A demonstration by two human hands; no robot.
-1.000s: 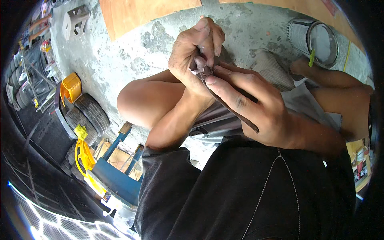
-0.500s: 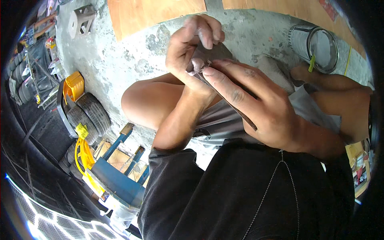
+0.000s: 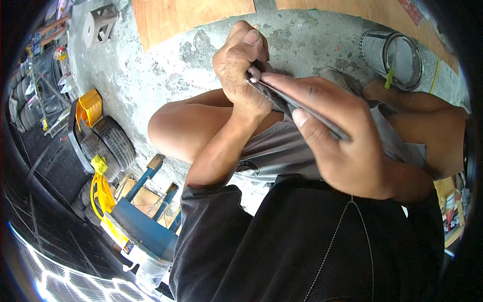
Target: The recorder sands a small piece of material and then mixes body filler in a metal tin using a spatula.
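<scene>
Above my lap, my right hand [image 3: 347, 121] grips a thin dark flat scraper [image 3: 312, 116], seen nearly edge-on, with the thumb below and the fingers along its top. Its far end meets my left hand [image 3: 239, 65], whose fingers are curled tight around a dark flat plate [image 3: 260, 65], mostly hidden by the fist. A small lump of pale greyish-pink paste [image 3: 254, 74] sits where the two tools meet. More dark, smeared surface shows just under the scraper; which tool it belongs to I cannot tell.
An open metal can [image 3: 402, 60] of pale paste lies at the far right by my foot. Wooden boards [image 3: 196, 20] lie on the worn concrete floor ahead. To the left are tyres [image 3: 113, 143], a yellow container [image 3: 89, 108], a blue metal frame [image 3: 146, 226] and a grey plastic stool [image 3: 99, 26].
My right hand has turned, bringing its thumb into view below the scraper. My left fingers, raised and bent before, are now folded into a fist. The plate's broad face has tilted out of view.
</scene>
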